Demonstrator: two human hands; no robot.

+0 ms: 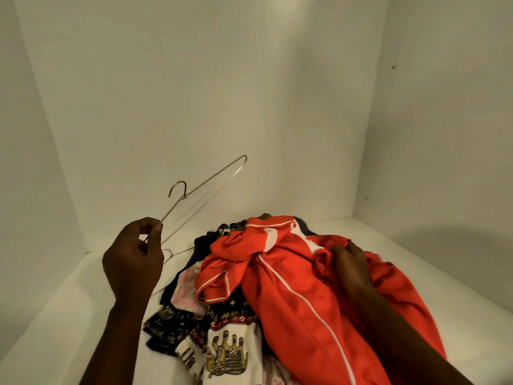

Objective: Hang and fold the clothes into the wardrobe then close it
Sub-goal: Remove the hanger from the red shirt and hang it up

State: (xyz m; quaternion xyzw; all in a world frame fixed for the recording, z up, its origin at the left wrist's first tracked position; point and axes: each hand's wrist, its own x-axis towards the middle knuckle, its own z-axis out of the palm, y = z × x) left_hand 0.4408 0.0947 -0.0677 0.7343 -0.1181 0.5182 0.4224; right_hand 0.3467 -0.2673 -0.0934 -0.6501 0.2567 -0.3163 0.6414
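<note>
A thin metal wire hanger [194,190] is lifted in the air at left, pinched at its lower end by my left hand [133,259]. A red garment with white piping [299,287] lies on top of a heap of clothes in the middle. My right hand [347,262] lies on the red garment's upper part, its fingers gripping a bunch of the red cloth. Under the red garment lie a dark patterned cloth with an elephant print [222,343] and a pale pink piece [186,290].
The heap lies on a white surface [69,301] set in a corner of plain white walls [194,79]. Another wire hanger [173,254] lies on the surface behind my left hand, partly hidden.
</note>
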